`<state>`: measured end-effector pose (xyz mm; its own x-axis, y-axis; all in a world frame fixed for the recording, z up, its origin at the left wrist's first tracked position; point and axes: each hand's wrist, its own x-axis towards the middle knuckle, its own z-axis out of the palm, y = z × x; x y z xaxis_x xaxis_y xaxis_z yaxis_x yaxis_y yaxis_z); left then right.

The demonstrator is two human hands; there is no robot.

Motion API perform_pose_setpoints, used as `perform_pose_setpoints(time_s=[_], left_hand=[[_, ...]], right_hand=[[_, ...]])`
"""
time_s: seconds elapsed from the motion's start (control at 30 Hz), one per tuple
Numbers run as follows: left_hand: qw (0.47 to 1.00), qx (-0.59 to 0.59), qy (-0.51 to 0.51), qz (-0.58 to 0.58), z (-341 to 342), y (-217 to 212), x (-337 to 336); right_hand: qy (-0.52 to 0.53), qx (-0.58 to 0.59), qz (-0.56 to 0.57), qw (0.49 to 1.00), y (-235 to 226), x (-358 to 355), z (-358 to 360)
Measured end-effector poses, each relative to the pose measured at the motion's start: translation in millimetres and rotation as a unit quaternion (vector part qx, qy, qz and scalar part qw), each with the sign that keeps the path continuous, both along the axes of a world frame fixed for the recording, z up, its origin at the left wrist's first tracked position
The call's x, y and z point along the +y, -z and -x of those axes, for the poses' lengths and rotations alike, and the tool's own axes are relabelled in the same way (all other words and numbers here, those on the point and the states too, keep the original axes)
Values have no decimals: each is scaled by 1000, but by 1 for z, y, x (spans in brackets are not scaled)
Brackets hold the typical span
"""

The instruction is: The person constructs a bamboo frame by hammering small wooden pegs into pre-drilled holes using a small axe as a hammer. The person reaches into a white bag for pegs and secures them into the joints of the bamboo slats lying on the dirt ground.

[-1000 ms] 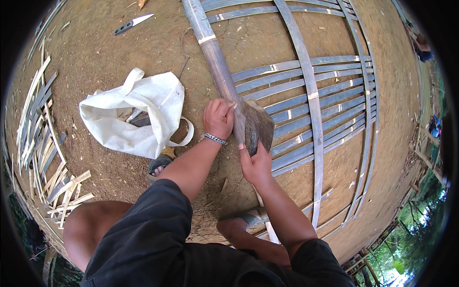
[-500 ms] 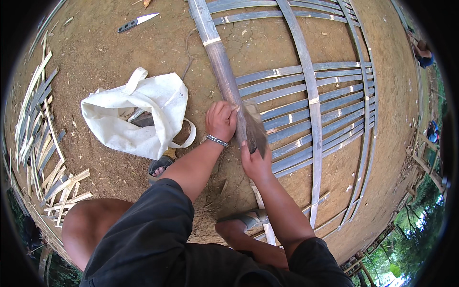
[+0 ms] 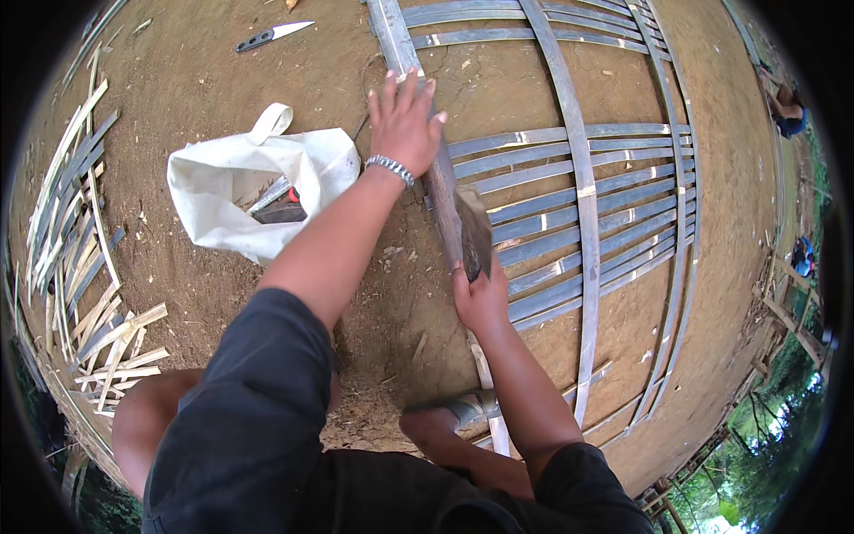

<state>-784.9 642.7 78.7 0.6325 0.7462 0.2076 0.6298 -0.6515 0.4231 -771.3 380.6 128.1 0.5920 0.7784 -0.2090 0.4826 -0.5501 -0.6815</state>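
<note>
My left hand (image 3: pixel 405 125) lies on a long grey-brown wooden or bamboo beam (image 3: pixel 441 198), fingers stretched out and apart, with a silver chain bracelet at the wrist. Closer to me, my right hand (image 3: pixel 481 298) is closed round the near end of a dark brown, weathered block, perhaps wood (image 3: pixel 475 224). This block rests against the right side of the beam; its exact kind is unclear. Beneath and right of the beam spreads a lattice of split bamboo slats (image 3: pixel 543 218), crossed by longer strips (image 3: pixel 583 178).
A white cloth bag (image 3: pixel 209 191) gapes at left, with tools (image 3: pixel 283 212) inside. Beyond it a knife (image 3: pixel 274 36) lies on the bare earth. Split bamboo strips (image 3: pixel 76 214) are heaped at far left. Another person (image 3: pixel 786 111) is at the far right edge.
My left hand has moved away from me along the beam, from beside the brown block, and its fingers have spread. My right hand stays on the block.
</note>
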Motion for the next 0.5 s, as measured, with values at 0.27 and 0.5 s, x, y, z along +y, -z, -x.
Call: perform_pose_setpoints(time_s=[0.27,0.5], left_hand=[[979,164,124,-1,3,23,20],[979,154,133,10,-2,24,17]], right_hand=[[19,-15,-46,999,-49,16,-3],[-13,22,108,994,-4,3,-10]])
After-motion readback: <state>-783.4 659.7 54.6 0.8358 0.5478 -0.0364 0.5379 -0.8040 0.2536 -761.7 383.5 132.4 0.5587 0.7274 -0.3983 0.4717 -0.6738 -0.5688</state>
